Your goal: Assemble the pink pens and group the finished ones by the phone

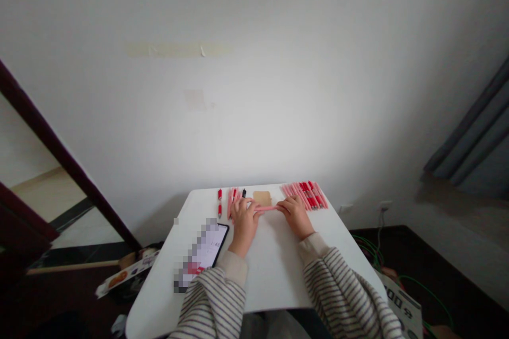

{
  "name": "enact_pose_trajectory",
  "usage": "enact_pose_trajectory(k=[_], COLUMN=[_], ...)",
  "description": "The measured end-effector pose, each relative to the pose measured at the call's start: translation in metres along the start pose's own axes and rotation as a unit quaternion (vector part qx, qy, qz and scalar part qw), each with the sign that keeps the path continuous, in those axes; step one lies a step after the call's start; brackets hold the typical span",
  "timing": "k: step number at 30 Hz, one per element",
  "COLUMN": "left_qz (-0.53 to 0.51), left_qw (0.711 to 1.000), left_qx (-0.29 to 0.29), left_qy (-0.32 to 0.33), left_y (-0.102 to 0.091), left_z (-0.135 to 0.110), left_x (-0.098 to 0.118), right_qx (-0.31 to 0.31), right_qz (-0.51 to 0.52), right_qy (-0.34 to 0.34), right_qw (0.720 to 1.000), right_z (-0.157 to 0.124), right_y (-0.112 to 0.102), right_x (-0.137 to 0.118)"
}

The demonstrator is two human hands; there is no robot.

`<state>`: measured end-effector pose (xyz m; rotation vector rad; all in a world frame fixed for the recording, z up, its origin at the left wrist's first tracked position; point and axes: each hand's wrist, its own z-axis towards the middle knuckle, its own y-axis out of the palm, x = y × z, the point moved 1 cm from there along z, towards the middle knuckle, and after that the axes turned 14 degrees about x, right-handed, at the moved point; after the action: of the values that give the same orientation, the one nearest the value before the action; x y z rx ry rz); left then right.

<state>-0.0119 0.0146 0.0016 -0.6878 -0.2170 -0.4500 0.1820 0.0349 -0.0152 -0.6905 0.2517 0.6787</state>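
Between my hands a slim pink pen lies level, just above or on the table. My left hand is closed on its left end, fingers curled. The fingertips of my right hand pinch the other end. Under and beside the left fingers are several pink and red pens and a black-tipped pen, partly hidden. A red pen stands apart to their left. Beyond my right hand lies a row of several pink pens and red pens. A tan rectangular piece lies just behind the held pen.
The white table backs onto a pale wall. A phone with its screen lit lies left of my left forearm. Green cables and a printed box are on the floor at the right; clutter sits at the left.
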Motion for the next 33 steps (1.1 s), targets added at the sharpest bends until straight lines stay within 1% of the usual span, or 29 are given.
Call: enact_pose_trajectory(k=[5, 12, 16, 20, 28, 31, 33], left_qz=[0.039, 0.065, 0.075, 0.082, 0.096, 0.093, 0.087], left_qw=[0.999, 0.997, 0.996, 0.996, 0.995, 0.995, 0.996], left_qx=[0.003, -0.023, -0.034, -0.034, -0.023, -0.013, -0.010], left_qy=[0.011, 0.017, 0.017, 0.018, 0.015, 0.025, 0.031], left_y=[-0.0043, -0.0048, -0.0055, -0.0076, -0.0051, -0.0059, -0.0065], left_z=[0.0012, 0.0024, 0.0021, 0.0018, 0.0000, -0.0002, 0.0000], left_x=[0.0007, 0.0051, 0.0081, 0.0097, 0.0085, 0.0090, 0.0092], right_qx=[0.013, 0.049, 0.069, 0.065, 0.024, 0.010, 0.018], right_qz=[0.028, -0.029, -0.041, -0.037, -0.043, -0.031, -0.026], right_qy=[0.001, -0.010, -0.015, -0.005, 0.026, 0.030, 0.029], right_qw=[1.000, 0.998, 0.997, 0.997, 0.998, 0.999, 0.999], right_z=[-0.0009, 0.0004, 0.0011, 0.0003, -0.0014, -0.0018, -0.0018], right_y=[-0.0006, -0.0062, -0.0084, -0.0078, -0.0080, -0.0090, -0.0097], right_x=[0.0060, 0.0015, -0.0010, -0.0002, 0.0058, 0.0075, 0.0086])
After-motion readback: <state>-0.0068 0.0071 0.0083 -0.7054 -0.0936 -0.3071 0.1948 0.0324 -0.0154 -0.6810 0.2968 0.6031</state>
